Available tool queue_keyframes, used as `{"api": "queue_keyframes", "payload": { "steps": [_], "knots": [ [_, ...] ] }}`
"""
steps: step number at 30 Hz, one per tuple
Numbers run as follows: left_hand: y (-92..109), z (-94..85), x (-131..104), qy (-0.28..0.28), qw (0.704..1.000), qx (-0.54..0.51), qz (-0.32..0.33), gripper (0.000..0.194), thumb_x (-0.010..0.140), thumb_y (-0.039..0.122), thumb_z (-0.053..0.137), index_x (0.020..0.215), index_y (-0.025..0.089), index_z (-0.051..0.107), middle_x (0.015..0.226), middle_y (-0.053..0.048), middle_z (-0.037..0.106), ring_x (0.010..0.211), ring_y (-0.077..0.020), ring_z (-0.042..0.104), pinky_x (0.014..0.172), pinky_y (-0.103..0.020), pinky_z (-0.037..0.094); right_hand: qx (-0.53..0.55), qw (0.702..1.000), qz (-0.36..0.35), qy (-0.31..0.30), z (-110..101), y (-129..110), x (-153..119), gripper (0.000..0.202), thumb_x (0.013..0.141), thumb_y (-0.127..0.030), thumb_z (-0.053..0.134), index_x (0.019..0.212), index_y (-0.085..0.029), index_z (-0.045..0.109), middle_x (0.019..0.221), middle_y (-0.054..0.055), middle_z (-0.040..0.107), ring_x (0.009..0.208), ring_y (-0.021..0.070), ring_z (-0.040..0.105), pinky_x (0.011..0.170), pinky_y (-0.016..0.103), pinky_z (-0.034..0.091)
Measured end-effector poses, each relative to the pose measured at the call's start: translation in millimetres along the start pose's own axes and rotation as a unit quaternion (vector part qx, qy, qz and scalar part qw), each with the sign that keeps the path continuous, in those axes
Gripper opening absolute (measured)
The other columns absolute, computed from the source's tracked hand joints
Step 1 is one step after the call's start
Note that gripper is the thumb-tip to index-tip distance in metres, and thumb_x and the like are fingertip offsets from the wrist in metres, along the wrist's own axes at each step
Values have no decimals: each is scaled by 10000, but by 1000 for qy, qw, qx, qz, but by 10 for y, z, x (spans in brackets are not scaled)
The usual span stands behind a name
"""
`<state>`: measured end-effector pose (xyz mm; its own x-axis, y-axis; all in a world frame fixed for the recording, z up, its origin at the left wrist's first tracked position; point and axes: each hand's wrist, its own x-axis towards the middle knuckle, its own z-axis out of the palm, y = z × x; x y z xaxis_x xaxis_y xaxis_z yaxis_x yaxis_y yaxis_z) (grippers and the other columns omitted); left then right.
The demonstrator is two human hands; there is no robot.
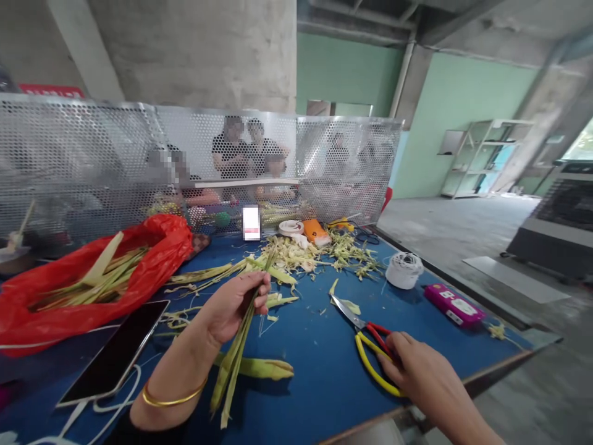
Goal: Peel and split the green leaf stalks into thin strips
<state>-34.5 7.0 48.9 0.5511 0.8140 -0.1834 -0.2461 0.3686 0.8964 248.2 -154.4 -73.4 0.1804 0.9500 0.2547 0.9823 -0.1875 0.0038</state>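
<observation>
My left hand (pixel 238 306), with a gold bangle at the wrist, is closed around a bundle of green-brown dried leaf strips (pixel 243 340). The strips point up past the fingers and hang down below the palm. My right hand (pixel 417 364) grips scissors (pixel 365 340) with one red and one yellow handle. Their blades look closed and point to the upper left, close above the blue table (pixel 319 383). Near the blade tip lies a small pale leaf scrap (pixel 351 306). Under the held bundle rests a wider green leaf (pixel 266 369).
On the left are a red plastic bag (pixel 167 247) of leaves and a tablet (pixel 115 352) with a white cable. Behind my hands lies a pile of pale husk pieces (pixel 296 253). A white string roll (pixel 404 271) and a purple packet (pixel 454 306) stand right. A perforated screen (pixel 259 148) borders the back.
</observation>
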Motion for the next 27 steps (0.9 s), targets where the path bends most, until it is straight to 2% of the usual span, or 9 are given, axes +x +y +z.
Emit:
{"api": "queue_keyframes", "payload": {
  "steps": [6, 9, 12, 14, 17, 20, 22, 23, 27],
  "knots": [
    [2, 1, 53, 0, 1000, 16, -12, 151, 844, 208, 550, 723, 123, 579, 570, 40, 453, 416, -48, 425, 435, -190, 469, -91, 993, 1, 78, 16, 178, 216, 179, 833, -317, 514, 736, -181, 578, 672, 75, 628, 554, 233, 626, 505, 300, 342],
    [11, 31, 108, 1, 999, 28, -19, 132, 824, 219, 579, 726, 129, 572, 569, 47, 453, 416, -44, 421, 427, -179, 453, -92, 993, -22, 70, 16, 391, 412, 150, 812, -261, 531, 703, -169, 576, 640, 79, 613, 546, 240, 618, 501, 303, 343],
    [56, 108, 126, -9, 999, 36, -31, 154, 828, 244, 572, 721, 134, 562, 566, 49, 446, 424, -47, 422, 404, -165, 426, -38, 998, -21, 54, -131, 403, 681, 153, 790, -231, 548, 653, -172, 581, 603, 96, 610, 519, 248, 608, 497, 320, 369],
    [91, 176, 102, -32, 998, 41, -37, 170, 831, 259, 568, 716, 135, 561, 564, 50, 437, 421, -46, 408, 397, -166, 423, 84, 991, -50, 94, -316, 189, 865, 144, 809, -271, 557, 722, -174, 619, 803, 146, 662, 693, 280, 643, 619, 369, 448],
    [102, 252, 33, -68, 996, 56, -25, 177, 827, 284, 582, 728, 138, 569, 580, 49, 440, 417, -43, 387, 412, -191, 458, 415, 895, -152, 60, -587, -410, 1093, 292, 832, -346, 580, 1097, -226, 607, 1177, 115, 618, 1072, 265, 576, 911, 410, 433],
    [44, 223, -3, -58, 996, 65, -4, 192, 826, 313, 591, 748, 138, 579, 582, 47, 447, 412, -42, 382, 414, -199, 470, 681, 686, -220, -130, -648, -1028, 1214, 472, 717, -348, 716, 1149, -221, 578, 1113, 82, 656, 1041, 232, 599, 899, 386, 456],
    [-18, 146, 27, -40, 997, 62, 3, 208, 826, 313, 588, 728, 130, 575, 571, 45, 446, 411, -40, 385, 421, -191, 470, 753, 572, -228, -232, -549, -1276, 1236, 368, 710, -365, 723, 1019, -186, 632, 944, 61, 690, 848, 192, 643, 831, 362, 479],
    [-50, 101, 56, -27, 998, 58, 2, 209, 824, 306, 589, 718, 126, 573, 563, 44, 442, 414, -42, 394, 422, -188, 469, 770, 556, -198, -241, -477, -1335, 1237, 296, 720, -372, 715, 928, -169, 658, 864, 50, 691, 773, 170, 637, 792, 337, 481],
    [-159, -36, 203, 26, 998, 37, -36, 151, 831, 243, 570, 742, 121, 569, 578, 46, 448, 416, -40, 394, 424, -184, 460, 793, 570, -32, -210, -244, -1270, 1245, 311, 685, -444, 725, 658, -148, 632, 580, -17, 572, 573, 111, 571, 646, 264, 461]
  ]
}}
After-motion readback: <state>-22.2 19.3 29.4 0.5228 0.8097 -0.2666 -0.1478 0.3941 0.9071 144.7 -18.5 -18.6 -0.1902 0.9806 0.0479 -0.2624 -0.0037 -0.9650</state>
